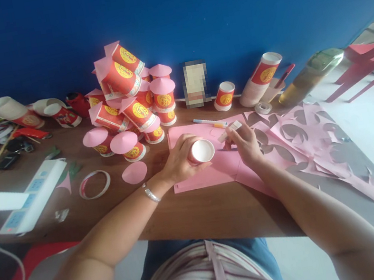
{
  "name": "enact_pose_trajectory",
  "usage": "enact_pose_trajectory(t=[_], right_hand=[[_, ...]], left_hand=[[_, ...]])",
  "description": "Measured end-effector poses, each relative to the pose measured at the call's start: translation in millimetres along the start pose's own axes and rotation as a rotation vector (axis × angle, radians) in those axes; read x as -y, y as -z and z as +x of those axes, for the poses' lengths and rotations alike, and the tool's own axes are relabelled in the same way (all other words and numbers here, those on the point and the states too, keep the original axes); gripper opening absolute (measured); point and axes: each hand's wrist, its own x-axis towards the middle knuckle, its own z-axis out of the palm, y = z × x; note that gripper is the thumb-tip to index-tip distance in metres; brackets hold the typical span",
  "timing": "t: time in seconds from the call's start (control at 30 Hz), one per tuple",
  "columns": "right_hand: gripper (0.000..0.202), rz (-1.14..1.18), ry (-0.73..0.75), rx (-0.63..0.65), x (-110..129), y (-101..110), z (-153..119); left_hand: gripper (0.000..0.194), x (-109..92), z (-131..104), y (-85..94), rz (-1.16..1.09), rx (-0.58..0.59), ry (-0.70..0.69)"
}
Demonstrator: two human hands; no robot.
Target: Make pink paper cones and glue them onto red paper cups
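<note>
My left hand (pixel 185 157), with a silver bangle at its wrist, is wrapped around a paper cup (pixel 203 150) whose white round end faces up. To its right, my right hand (pixel 245 141) pinches a small pale flat rectangular piece (pixel 230 130); I cannot make out what it is. A thin dark item under my right fingers is mostly hidden. Both hands are over pink paper sheets (pixel 194 181) on the table. Just behind them lies a white, blue and orange pen (pixel 210 123). A loose pink paper disc (pixel 134 173) is left of my left hand.
Red cups with pink cone tops (pixel 138 112) are piled at the back. Pink offcuts (pixel 292 141) spread over the right side. A tape roll (pixel 94 184) and a power strip (pixel 34 196) lie left. A stack of cups (pixel 259 80) and a bottle (pixel 311 74) stand back right.
</note>
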Motion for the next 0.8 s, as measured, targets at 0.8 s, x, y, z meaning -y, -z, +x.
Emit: enact_pose_trajectory(t=[0.8], right_hand=[[0.039,0.407,-0.164,0.470,22.0,-10.7,-18.9]], left_hand=[[0.056,-25.4,1.0,6.7,0.010,-0.154,-0.051]])
